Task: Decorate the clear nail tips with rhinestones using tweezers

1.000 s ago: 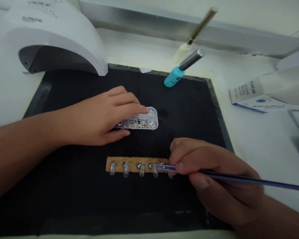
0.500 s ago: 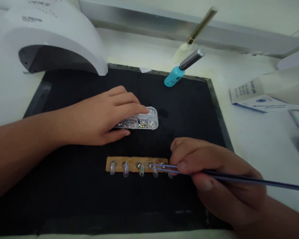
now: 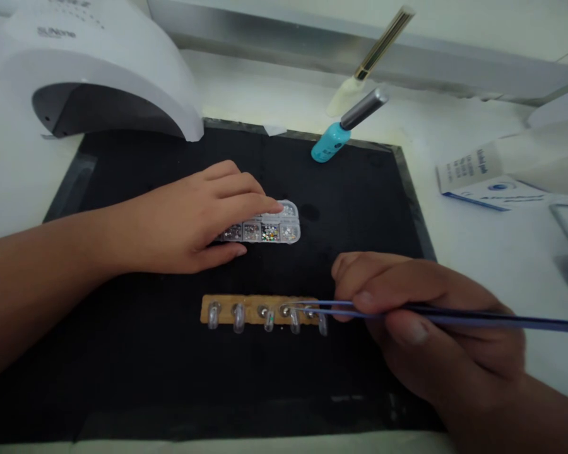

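Note:
My left hand lies palm down over a clear rhinestone case, holding it on the black mat. Its index finger rests on the case and its thumb lies along the near side. Small sparkling stones show in the case's compartments; the rest is under my hand. In my right hand is a pair of blue tweezers, pinched between thumb and fingers, pointing left. Their tips are over a tan strip carrying several clear nail tips. The middle nail tip has a green glint on it.
A white nail lamp stands at the back left. Behind the mat's middle are a turquoise bottle and a pale bottle with a gold cap. An alcohol pad box lies to the right of the black mat.
My right hand has shifted right and slightly up, and the tweezers lie more level. A tiny pale speck now shows on the mat below the strip. My left hand stays on the case.

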Action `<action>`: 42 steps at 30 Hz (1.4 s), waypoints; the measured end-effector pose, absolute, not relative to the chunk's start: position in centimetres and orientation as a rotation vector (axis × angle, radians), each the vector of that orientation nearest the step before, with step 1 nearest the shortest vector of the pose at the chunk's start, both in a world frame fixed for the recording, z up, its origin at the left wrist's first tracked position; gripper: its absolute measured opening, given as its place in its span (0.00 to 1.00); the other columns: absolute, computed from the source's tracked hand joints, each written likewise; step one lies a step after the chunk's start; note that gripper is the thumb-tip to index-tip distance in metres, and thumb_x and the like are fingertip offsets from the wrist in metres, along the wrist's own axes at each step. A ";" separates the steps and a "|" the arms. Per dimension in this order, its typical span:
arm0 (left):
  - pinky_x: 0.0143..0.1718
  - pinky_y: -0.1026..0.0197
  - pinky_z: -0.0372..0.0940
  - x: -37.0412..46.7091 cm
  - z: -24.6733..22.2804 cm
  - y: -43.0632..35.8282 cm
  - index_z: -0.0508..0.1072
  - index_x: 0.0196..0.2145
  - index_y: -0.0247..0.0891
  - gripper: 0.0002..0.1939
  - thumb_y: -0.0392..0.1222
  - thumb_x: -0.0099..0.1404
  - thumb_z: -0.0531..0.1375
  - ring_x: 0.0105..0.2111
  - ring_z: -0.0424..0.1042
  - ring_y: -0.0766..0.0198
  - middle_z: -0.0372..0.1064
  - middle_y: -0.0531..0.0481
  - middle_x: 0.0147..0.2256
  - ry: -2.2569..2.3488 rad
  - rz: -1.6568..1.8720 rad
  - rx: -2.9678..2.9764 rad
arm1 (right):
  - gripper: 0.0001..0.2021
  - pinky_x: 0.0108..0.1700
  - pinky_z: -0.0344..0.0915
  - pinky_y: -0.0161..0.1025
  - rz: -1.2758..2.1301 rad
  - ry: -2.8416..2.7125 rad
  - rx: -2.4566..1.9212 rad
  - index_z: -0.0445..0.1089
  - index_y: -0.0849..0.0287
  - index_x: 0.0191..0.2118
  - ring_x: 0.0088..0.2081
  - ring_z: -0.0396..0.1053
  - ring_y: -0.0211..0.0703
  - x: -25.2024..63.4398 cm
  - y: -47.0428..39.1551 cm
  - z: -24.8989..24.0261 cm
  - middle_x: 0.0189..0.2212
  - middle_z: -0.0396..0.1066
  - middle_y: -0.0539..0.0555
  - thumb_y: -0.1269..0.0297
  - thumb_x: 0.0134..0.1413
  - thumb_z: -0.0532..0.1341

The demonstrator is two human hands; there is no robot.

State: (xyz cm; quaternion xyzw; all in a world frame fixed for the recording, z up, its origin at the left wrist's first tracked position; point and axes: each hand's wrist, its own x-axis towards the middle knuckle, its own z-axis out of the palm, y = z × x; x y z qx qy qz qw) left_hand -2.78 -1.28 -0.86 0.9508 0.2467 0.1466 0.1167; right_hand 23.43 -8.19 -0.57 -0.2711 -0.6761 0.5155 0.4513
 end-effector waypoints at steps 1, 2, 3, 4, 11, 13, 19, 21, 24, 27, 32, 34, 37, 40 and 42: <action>0.51 0.50 0.64 -2.8 -0.8 -1.3 0.62 0.60 0.37 0.25 0.41 0.66 0.58 0.49 0.65 0.51 0.66 0.42 0.51 0.720 0.434 2.786 | 0.08 0.30 0.64 0.42 1.281 -1.659 -0.667 0.76 0.58 0.43 0.28 0.68 0.42 23.5 -8.1 -0.6 0.28 0.72 0.55 0.65 0.61 0.60; 0.51 0.50 0.64 -2.8 -0.8 -1.3 0.62 0.59 0.37 0.24 0.41 0.67 0.57 0.49 0.65 0.51 0.66 0.42 0.51 0.720 0.433 2.790 | 0.08 0.30 0.64 0.42 1.289 -1.654 -0.663 0.76 0.58 0.42 0.27 0.69 0.42 23.6 -8.0 -0.6 0.28 0.72 0.55 0.65 0.61 0.61; 0.51 0.50 0.64 -2.8 -0.7 -1.3 0.63 0.59 0.36 0.24 0.41 0.67 0.57 0.48 0.65 0.52 0.66 0.42 0.50 0.718 0.433 2.796 | 0.08 0.29 0.64 0.42 1.295 -1.655 -0.659 0.76 0.58 0.42 0.27 0.69 0.42 23.7 -8.0 -0.6 0.28 0.72 0.55 0.65 0.61 0.61; 0.50 0.50 0.64 -2.8 -0.7 -1.3 0.63 0.59 0.36 0.24 0.42 0.66 0.57 0.48 0.65 0.52 0.66 0.42 0.50 0.718 0.431 2.799 | 0.08 0.29 0.64 0.42 1.301 -1.665 -0.647 0.76 0.58 0.42 0.27 0.69 0.42 23.8 -7.9 -0.5 0.28 0.72 0.55 0.64 0.61 0.61; 0.50 0.52 0.64 -2.7 -0.5 -1.4 0.64 0.58 0.34 0.24 0.41 0.66 0.59 0.47 0.65 0.53 0.67 0.41 0.50 0.725 0.436 2.786 | 0.08 0.30 0.65 0.42 1.219 -1.733 -0.611 0.76 0.58 0.41 0.28 0.68 0.42 23.8 -8.6 0.1 0.26 0.70 0.55 0.65 0.61 0.60; 0.50 0.52 0.64 -2.7 -0.4 -1.4 0.64 0.58 0.34 0.24 0.40 0.66 0.59 0.48 0.65 0.53 0.67 0.41 0.50 0.729 0.442 2.773 | 0.08 0.29 0.64 0.41 1.210 -1.697 -0.614 0.76 0.58 0.42 0.27 0.67 0.42 23.9 -8.6 0.1 0.26 0.70 0.55 0.65 0.61 0.60; 0.48 0.55 0.64 -2.6 -0.1 -1.4 0.65 0.57 0.39 0.21 0.36 0.67 0.58 0.47 0.66 0.55 0.68 0.42 0.50 0.702 0.437 2.735 | 0.08 0.28 0.64 0.41 1.206 -1.606 -0.559 0.76 0.60 0.41 0.27 0.68 0.42 23.8 -7.6 -1.1 0.26 0.71 0.55 0.68 0.59 0.59; 0.49 0.54 0.65 -2.6 0.0 -1.4 0.66 0.56 0.38 0.20 0.35 0.66 0.58 0.47 0.65 0.55 0.68 0.42 0.50 0.691 0.421 2.723 | 0.08 0.28 0.64 0.41 1.175 -1.603 -0.563 0.75 0.60 0.41 0.27 0.67 0.42 23.6 -7.5 -1.0 0.25 0.70 0.55 0.68 0.59 0.59; 0.50 0.51 0.65 -2.6 0.0 -1.5 0.66 0.57 0.35 0.22 0.36 0.66 0.59 0.48 0.65 0.53 0.68 0.40 0.51 0.708 0.442 2.685 | 0.07 0.28 0.63 0.40 1.065 -1.642 -0.592 0.74 0.57 0.40 0.27 0.66 0.42 23.6 -8.1 0.6 0.24 0.69 0.53 0.66 0.61 0.58; 0.52 0.50 0.65 -2.5 -0.3 -1.5 0.64 0.58 0.33 0.24 0.37 0.66 0.59 0.49 0.65 0.52 0.67 0.39 0.52 0.708 0.456 2.658 | 0.07 0.32 0.66 0.44 0.956 -1.837 -0.686 0.73 0.55 0.41 0.29 0.68 0.44 24.1 -8.4 3.6 0.28 0.70 0.55 0.63 0.61 0.59; 0.53 0.49 0.65 -2.4 -0.5 -1.3 0.62 0.59 0.33 0.25 0.37 0.66 0.59 0.51 0.63 0.52 0.66 0.39 0.53 0.709 0.450 2.659 | 0.10 0.33 0.68 0.41 0.736 -2.274 -0.527 0.70 0.58 0.43 0.32 0.70 0.44 24.5 -4.9 5.1 0.31 0.72 0.55 0.74 0.55 0.59; 0.53 0.49 0.65 -2.4 -0.5 -1.2 0.63 0.59 0.33 0.25 0.37 0.66 0.59 0.50 0.64 0.52 0.66 0.39 0.52 0.716 0.451 2.644 | 0.07 0.31 0.67 0.38 0.619 -2.311 -0.537 0.69 0.58 0.39 0.30 0.70 0.41 23.9 -2.9 3.7 0.30 0.71 0.54 0.74 0.55 0.58; 0.53 0.50 0.64 -2.3 -0.7 -1.1 0.62 0.59 0.34 0.25 0.37 0.66 0.60 0.50 0.64 0.53 0.66 0.40 0.52 0.704 0.452 2.612 | 0.06 0.30 0.66 0.36 0.582 -2.288 -0.493 0.66 0.57 0.37 0.27 0.67 0.38 23.1 -0.9 1.2 0.25 0.68 0.50 0.74 0.57 0.55; 0.54 0.52 0.63 -2.2 -1.0 -1.1 0.61 0.61 0.36 0.27 0.37 0.65 0.61 0.51 0.63 0.54 0.66 0.43 0.53 0.720 0.432 2.594 | 0.09 0.35 0.69 0.37 0.603 -2.307 -0.488 0.66 0.58 0.40 0.31 0.70 0.39 22.9 -0.5 -0.2 0.27 0.69 0.50 0.77 0.57 0.54; 0.54 0.54 0.63 -2.1 -1.0 -1.1 0.61 0.61 0.38 0.28 0.37 0.65 0.61 0.51 0.62 0.55 0.65 0.44 0.53 0.743 0.411 2.580 | 0.09 0.37 0.70 0.37 0.625 -2.316 -0.487 0.65 0.59 0.41 0.32 0.70 0.39 23.1 -0.5 -0.3 0.28 0.69 0.51 0.77 0.58 0.54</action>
